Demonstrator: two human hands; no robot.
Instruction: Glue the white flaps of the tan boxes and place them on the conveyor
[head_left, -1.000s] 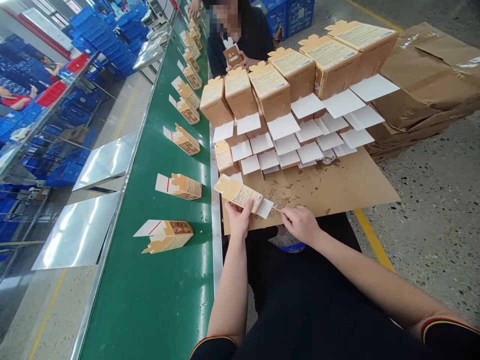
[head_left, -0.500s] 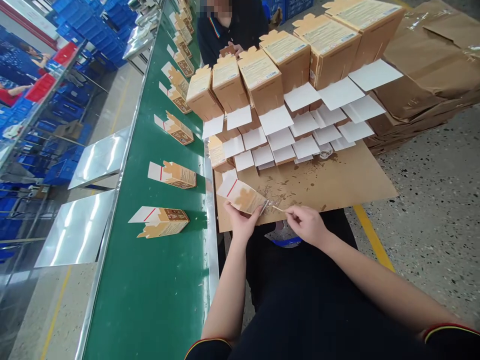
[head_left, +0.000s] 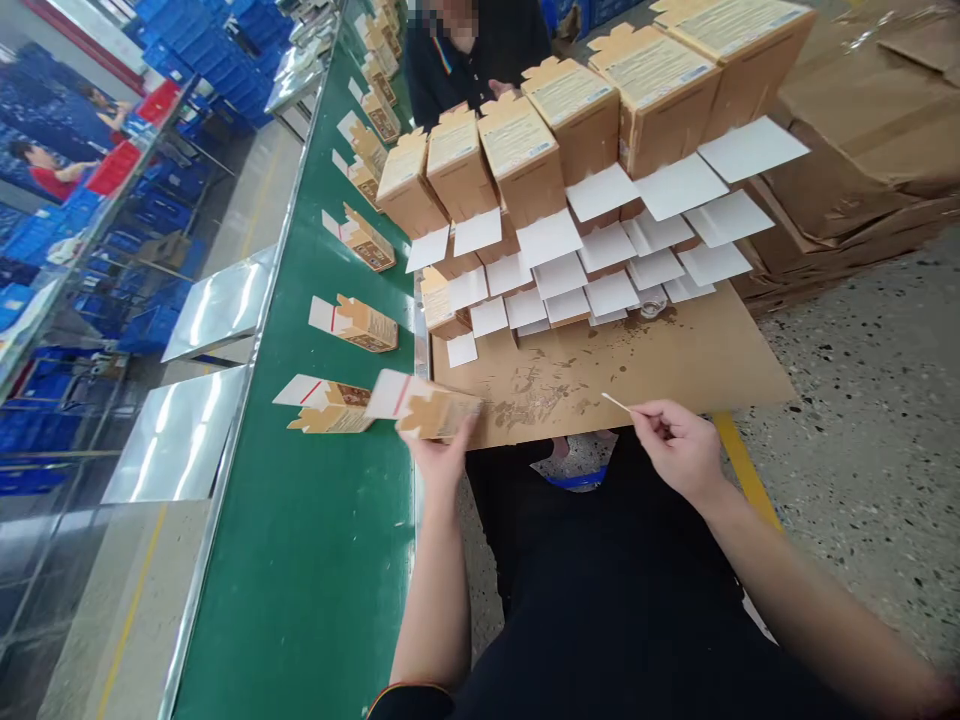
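Observation:
My left hand point(head_left: 441, 455) grips a small brown carton point(head_left: 442, 412) by its lower end, over the near edge of the green conveyor belt point(head_left: 300, 560). The carton's white flap with a red strip sticks out to the left. Pinched in my right hand point(head_left: 679, 445) is a cotton swab point(head_left: 616, 402), its white tip pointing left above the brown cardboard sheet point(head_left: 570, 370). Just left of the held carton, a similar carton point(head_left: 334, 408) stands on the belt, partly overlapped by it.
Stacked cartons point(head_left: 521, 150) with white flaps point(head_left: 600, 190) fill the back of the cardboard. A roll of clear tape point(head_left: 651, 302) lies by them. More cartons point(head_left: 360, 322) line the belt. A co-worker point(head_left: 480, 60) sits behind the stack. Wrapped brown bundles point(head_left: 870, 150) stand at right.
My left hand has carried the carton left, from above the cardboard to the belt. My right hand has moved right with the swab, away from the carton. The belt's cartons have shifted away slightly.

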